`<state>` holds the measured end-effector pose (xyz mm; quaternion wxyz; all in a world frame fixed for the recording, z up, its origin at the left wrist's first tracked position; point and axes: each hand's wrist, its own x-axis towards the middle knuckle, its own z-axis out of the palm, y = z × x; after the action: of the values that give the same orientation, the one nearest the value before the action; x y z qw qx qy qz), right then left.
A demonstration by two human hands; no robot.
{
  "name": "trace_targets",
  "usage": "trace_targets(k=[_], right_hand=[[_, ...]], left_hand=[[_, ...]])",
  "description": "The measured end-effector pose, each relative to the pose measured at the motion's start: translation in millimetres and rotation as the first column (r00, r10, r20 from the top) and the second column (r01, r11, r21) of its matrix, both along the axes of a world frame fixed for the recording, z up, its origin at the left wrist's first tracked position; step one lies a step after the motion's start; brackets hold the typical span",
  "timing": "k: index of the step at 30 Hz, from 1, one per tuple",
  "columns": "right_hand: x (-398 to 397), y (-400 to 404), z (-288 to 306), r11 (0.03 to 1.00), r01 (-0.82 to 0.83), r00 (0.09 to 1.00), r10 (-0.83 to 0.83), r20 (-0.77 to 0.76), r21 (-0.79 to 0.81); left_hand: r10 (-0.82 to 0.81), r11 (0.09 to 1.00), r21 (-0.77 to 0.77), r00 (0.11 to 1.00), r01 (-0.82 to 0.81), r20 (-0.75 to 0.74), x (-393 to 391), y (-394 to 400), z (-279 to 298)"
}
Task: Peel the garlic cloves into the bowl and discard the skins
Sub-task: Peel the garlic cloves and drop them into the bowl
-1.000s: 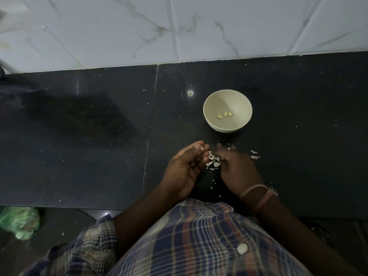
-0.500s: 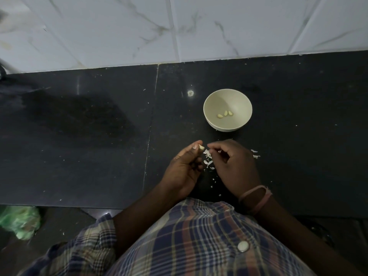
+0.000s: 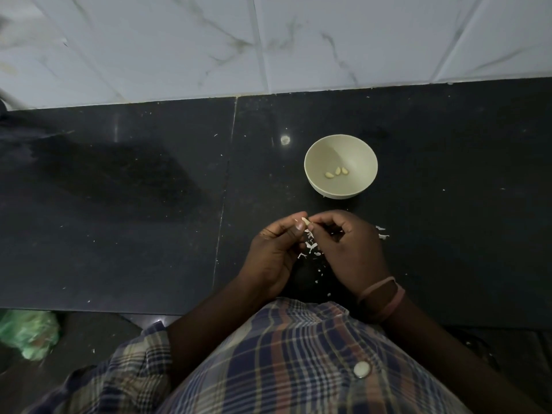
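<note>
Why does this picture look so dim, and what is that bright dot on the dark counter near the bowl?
Head view: light is low, so the hands and black counter go murky; the dot is a lamp's glare on polished stone; a broad shadow darkens the counter's left; wall tile lines bow from the wide lens; the green bag at the edge is blurred.

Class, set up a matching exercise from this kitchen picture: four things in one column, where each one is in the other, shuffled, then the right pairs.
1. peeled cloves
2. garlic clove
3. skins
4. green bag

A. on the counter below the hands
B. lower left, off the counter
C. inside the bowl
D. between the fingertips of the left hand and right hand

Pairs: 1-C, 2-D, 3-A, 4-B
</note>
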<state>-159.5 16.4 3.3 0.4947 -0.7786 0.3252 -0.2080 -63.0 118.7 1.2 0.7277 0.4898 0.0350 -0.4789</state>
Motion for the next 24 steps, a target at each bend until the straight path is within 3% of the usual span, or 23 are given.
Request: trace_targets(k=[13, 17, 24], right_hand=[[1.8, -3.4, 1.0, 0.988, 0.035, 0.997, -0.045, 0.065, 0.154], [1.7, -5.3, 1.3, 0.995, 0.009, 0.999, -0.013, 0.039, 0.098], [3.5, -2.0, 4.3, 0.958, 0.122, 0.989, -0.140, 0.052, 0.259]], left_hand=[[-0.052, 0.999, -0.003, 0.993, 0.052, 0.106, 1.9, -2.5, -5.4], [-0.036, 0.999, 0.034, 0.993, 0.033, 0.113, 3.8, -3.0, -7.2], [0.005, 1.000, -0.015, 0.998, -0.004, 0.057, 2.7, -5.3, -3.8]])
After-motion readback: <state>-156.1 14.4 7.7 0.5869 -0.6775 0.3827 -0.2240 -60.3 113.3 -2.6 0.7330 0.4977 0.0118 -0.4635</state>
